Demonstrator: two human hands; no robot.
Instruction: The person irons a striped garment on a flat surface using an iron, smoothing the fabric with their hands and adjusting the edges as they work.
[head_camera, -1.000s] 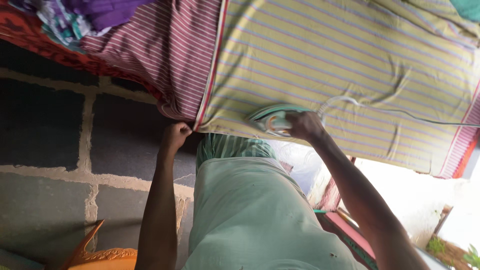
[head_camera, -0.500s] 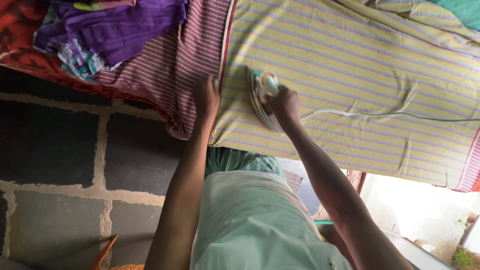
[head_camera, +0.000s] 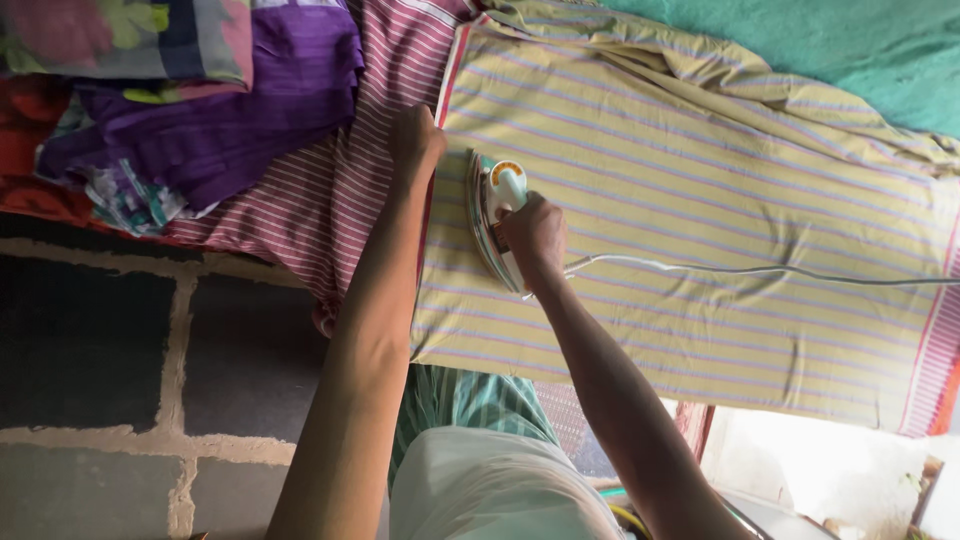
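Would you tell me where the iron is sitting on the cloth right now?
In the head view, the iron sits near the left edge of the yellow striped cloth, gripped by the right hand, with the left hand pressing the cloth's edge beside it.

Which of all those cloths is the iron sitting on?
The yellow striped cloth, spread flat under the iron in the right hand. The purple cloth and others lie bunched aside.

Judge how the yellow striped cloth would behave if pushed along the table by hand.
The cloth would probably bunch rather than slide whole: it already lies rumpled along its far edge. It looks thin and floppy, draping over the table edge. The left hand pinning its edge suggests it shifts easily under the iron.
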